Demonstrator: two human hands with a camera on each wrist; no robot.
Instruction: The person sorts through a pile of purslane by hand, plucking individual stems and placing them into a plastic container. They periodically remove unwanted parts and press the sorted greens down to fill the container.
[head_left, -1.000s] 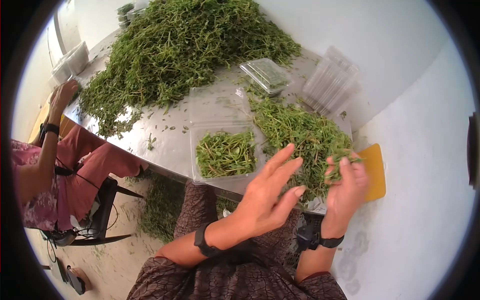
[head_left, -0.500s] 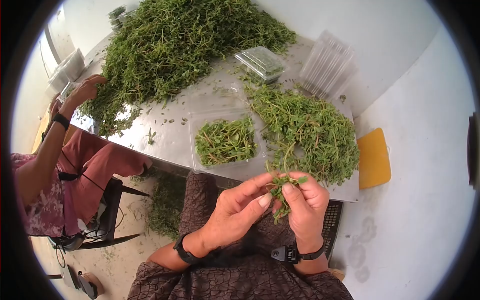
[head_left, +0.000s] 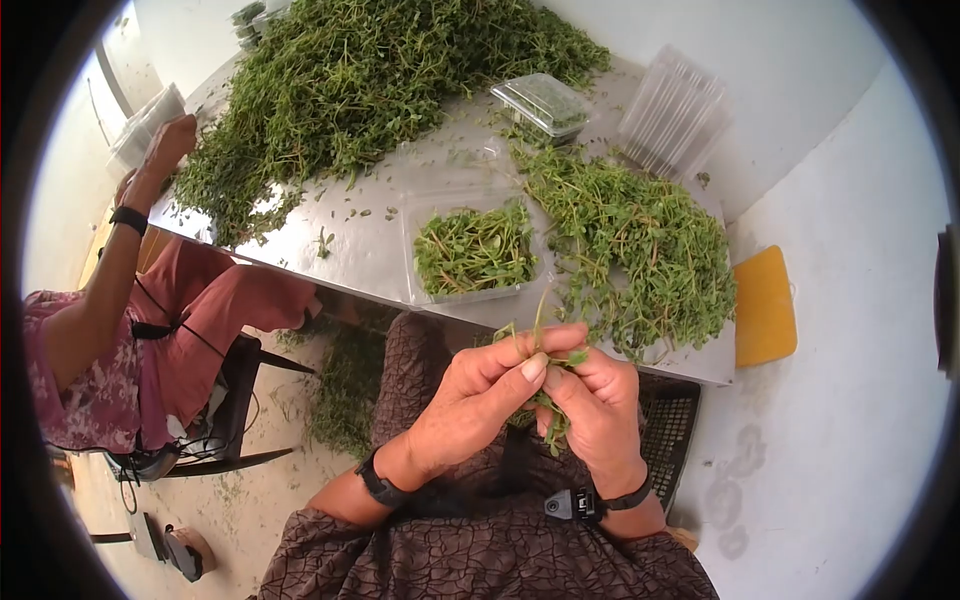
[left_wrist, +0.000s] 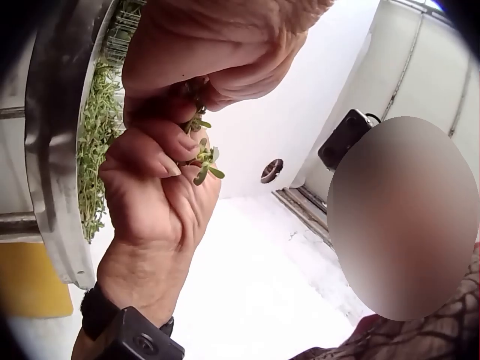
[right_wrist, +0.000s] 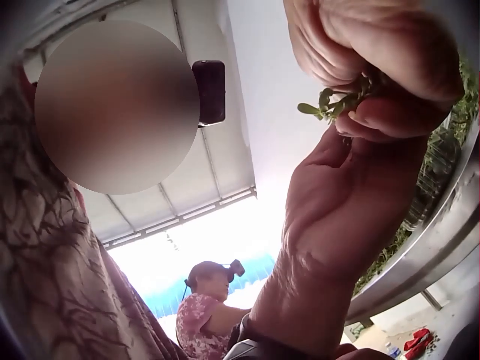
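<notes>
In the head view my left hand point(head_left: 475, 395) and right hand point(head_left: 600, 410) meet in front of my lap, just off the table's near edge. Between them is a small bunch of leafy green sprigs point(head_left: 553, 425), its thin stems poking up above the fingers. The left thumb and forefinger pinch the stems, while the right fingers curl round the bunch. Small rounded leaves point(left_wrist: 204, 161) stick out from the fingers in the left wrist view. Beyond the hands, an open clear plastic box point(head_left: 409, 255) holds similar greens point(head_left: 475, 250). A loose pile of sprigs point(head_left: 650, 250) lies to its right.
A much larger heap of greens point(head_left: 370, 90) covers the far side of the metal table point(head_left: 340, 270). Behind the small pile stand a closed, filled box point(head_left: 540, 105) and nested clear boxes point(head_left: 675, 115). A yellow board point(head_left: 765, 305) is at the right. Another person point(head_left: 90, 350) sits at the left.
My right hand has brought sprigs from the small pile to my left hand, which was open and now pinches them. The other person's hand has moved from the heap toward the containers.
</notes>
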